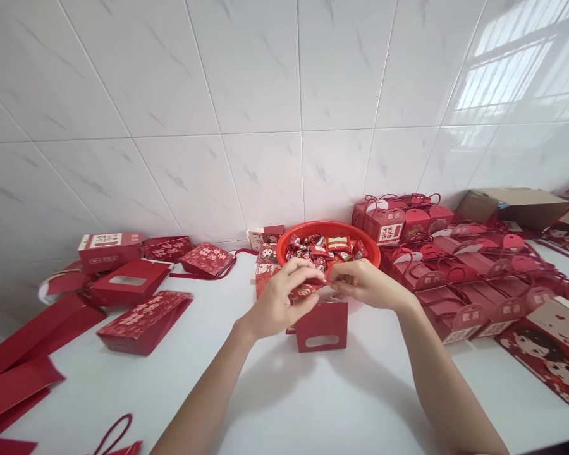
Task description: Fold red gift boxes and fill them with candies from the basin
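Observation:
In the middle of the white table a small red gift box (322, 325) stands upright, an oblong window in its front. My left hand (279, 297) is curled at its top left, thumb and fingers closed on a small red printed piece (304, 291). My right hand (358, 282) pinches the same red piece from the other side, over the box's top. Whether this piece is a flap of the box or a wrapped candy, I cannot tell. Just behind my hands is a red plastic basin (329, 225) holding wrapped candies (315, 246).
Several finished gift boxes with cord handles (455, 272) crowd the right side. Opened red boxes (145, 321) lie scattered on the left. A cardboard carton (516, 202) stands at the back right, and a printed bag (550, 347) lies near the right edge. A tiled wall (265, 177) borders the table.

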`<state>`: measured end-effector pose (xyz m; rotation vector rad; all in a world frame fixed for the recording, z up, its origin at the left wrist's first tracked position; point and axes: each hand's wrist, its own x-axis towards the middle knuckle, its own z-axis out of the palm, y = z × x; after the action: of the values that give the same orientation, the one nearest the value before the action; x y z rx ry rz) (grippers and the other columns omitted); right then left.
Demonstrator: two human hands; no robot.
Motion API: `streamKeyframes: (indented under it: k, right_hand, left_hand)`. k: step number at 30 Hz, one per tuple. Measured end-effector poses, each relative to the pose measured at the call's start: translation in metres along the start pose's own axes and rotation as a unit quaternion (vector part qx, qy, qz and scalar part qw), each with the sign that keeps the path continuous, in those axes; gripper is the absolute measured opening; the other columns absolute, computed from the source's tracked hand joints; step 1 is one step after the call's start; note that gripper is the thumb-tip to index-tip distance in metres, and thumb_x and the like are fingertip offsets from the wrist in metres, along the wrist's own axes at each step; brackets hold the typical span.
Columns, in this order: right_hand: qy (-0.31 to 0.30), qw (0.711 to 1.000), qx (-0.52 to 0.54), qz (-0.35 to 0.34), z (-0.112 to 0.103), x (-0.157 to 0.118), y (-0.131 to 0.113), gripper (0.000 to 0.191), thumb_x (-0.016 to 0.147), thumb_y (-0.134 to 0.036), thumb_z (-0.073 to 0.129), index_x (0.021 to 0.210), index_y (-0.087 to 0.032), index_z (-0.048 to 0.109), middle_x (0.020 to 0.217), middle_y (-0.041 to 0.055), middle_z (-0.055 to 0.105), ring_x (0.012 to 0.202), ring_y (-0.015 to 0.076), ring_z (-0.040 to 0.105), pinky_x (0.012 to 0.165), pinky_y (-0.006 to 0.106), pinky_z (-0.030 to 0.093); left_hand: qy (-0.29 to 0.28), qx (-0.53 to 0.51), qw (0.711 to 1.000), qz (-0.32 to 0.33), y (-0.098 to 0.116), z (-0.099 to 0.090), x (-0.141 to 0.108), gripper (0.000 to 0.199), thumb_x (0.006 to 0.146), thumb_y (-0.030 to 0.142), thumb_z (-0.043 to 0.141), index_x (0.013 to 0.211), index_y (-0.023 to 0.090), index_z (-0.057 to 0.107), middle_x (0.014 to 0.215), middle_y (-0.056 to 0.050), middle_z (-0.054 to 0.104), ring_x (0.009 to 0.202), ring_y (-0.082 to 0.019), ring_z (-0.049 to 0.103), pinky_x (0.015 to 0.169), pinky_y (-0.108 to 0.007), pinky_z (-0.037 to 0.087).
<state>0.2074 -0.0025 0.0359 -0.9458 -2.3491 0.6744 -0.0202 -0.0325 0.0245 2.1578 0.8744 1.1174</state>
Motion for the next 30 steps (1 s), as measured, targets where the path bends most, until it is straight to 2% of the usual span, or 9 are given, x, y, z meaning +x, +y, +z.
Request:
streamKeyframes:
  k: [2, 4, 8, 11, 17, 22, 24, 27, 30]
  right_hand:
    - [-0.009, 1.000, 0.003, 0.010, 0.000, 0.000, 0.001, 0.016, 0.088, -0.016, 0.051, 0.078, -0.017, 0.064, 0.069, 0.0007, 0.064, 0.063, 0.0133, 0.053, 0.059, 0.023, 0.036]
    - [-0.018, 1.000, 0.010, 0.020, -0.001, -0.001, 0.001, 0.017, 0.090, -0.018, 0.051, 0.079, -0.016, 0.064, 0.069, 0.0012, 0.064, 0.064, 0.0136, 0.053, 0.059, 0.023, 0.036]
    - [-0.012, 1.000, 0.007, 0.012, -0.002, -0.002, 0.002, 0.017, 0.089, -0.018, 0.052, 0.075, -0.017, 0.060, 0.069, 0.0003, 0.062, 0.063, 0.0125, 0.050, 0.059, 0.023, 0.036]
    - [-0.012, 1.000, 0.006, 0.007, -0.002, -0.001, 0.001, 0.017, 0.088, -0.018, 0.051, 0.073, -0.017, 0.058, 0.067, -0.0001, 0.060, 0.063, 0.0122, 0.049, 0.059, 0.023, 0.036]
    - [-0.016, 1.000, 0.018, 0.011, -0.002, -0.002, 0.001, 0.016, 0.084, -0.013, 0.047, 0.073, -0.017, 0.058, 0.066, 0.0004, 0.060, 0.062, 0.0127, 0.050, 0.058, 0.023, 0.035]
    - [-0.017, 1.000, 0.011, 0.004, -0.002, -0.002, 0.002, 0.016, 0.084, -0.012, 0.046, 0.073, -0.017, 0.057, 0.065, -0.0005, 0.058, 0.060, 0.0118, 0.047, 0.057, 0.022, 0.034]
    - [-0.018, 1.000, 0.010, 0.004, -0.002, -0.002, 0.003, 0.017, 0.088, -0.016, 0.048, 0.073, -0.017, 0.057, 0.065, -0.0006, 0.058, 0.060, 0.0116, 0.047, 0.057, 0.022, 0.034]
    - [-0.024, 1.000, 0.013, 0.002, -0.002, -0.001, 0.003, 0.020, 0.091, -0.023, 0.051, 0.074, -0.017, 0.057, 0.067, 0.0000, 0.059, 0.062, 0.0119, 0.048, 0.058, 0.023, 0.036]
    - [-0.026, 1.000, 0.010, 0.005, -0.002, -0.001, 0.004, 0.022, 0.093, -0.025, 0.051, 0.074, -0.017, 0.057, 0.069, 0.0010, 0.062, 0.063, 0.0124, 0.051, 0.059, 0.023, 0.037]
  left_hand:
    - [-0.056, 0.037, 0.998, 0.004, 0.000, 0.003, -0.001, 0.030, 0.090, 0.019, 0.057, 0.115, 0.028, 0.070, 0.115, -0.007, 0.060, 0.097, -0.019, 0.065, 0.079, -0.026, 0.057]
    - [-0.097, 0.069, 0.993, 0.003, 0.000, 0.003, -0.002, 0.041, 0.092, 0.014, 0.051, 0.128, 0.030, 0.063, 0.118, -0.007, 0.059, 0.097, -0.018, 0.065, 0.076, -0.025, 0.058]
    - [-0.086, 0.146, 0.986, 0.006, 0.004, -0.002, -0.004, 0.049, 0.095, 0.014, 0.049, 0.142, 0.030, 0.050, 0.134, -0.006, 0.059, 0.123, -0.022, 0.058, 0.102, -0.035, 0.052]
    - [-0.074, 0.175, 0.982, -0.001, 0.009, -0.004, -0.007, 0.044, 0.097, 0.020, 0.049, 0.140, 0.027, 0.051, 0.139, -0.005, 0.060, 0.129, -0.023, 0.056, 0.108, -0.038, 0.048]
    - [-0.065, 0.123, 0.990, 0.014, 0.010, -0.001, -0.007, 0.034, 0.097, 0.026, 0.053, 0.131, 0.027, 0.058, 0.124, -0.004, 0.069, 0.110, -0.020, 0.066, 0.091, -0.031, 0.058]
    - [-0.072, 0.169, 0.983, 0.003, 0.009, 0.000, -0.005, 0.033, 0.096, 0.019, 0.052, 0.126, 0.025, 0.062, 0.116, -0.004, 0.070, 0.109, -0.020, 0.064, 0.096, -0.033, 0.054]
    - [-0.092, 0.191, 0.977, -0.011, 0.010, -0.002, -0.005, 0.033, 0.095, 0.017, 0.051, 0.125, 0.025, 0.064, 0.117, -0.004, 0.068, 0.104, -0.020, 0.065, 0.090, -0.032, 0.055]
    - [-0.115, 0.210, 0.969, -0.059, 0.012, -0.006, -0.006, 0.037, 0.096, 0.019, 0.048, 0.127, 0.030, 0.065, 0.119, -0.005, 0.061, 0.089, -0.017, 0.067, 0.072, -0.028, 0.057]
    - [-0.125, 0.207, 0.967, -0.081, 0.013, -0.010, -0.008, 0.037, 0.099, 0.024, 0.047, 0.131, 0.032, 0.063, 0.125, -0.006, 0.057, 0.092, -0.018, 0.067, 0.074, -0.029, 0.057]
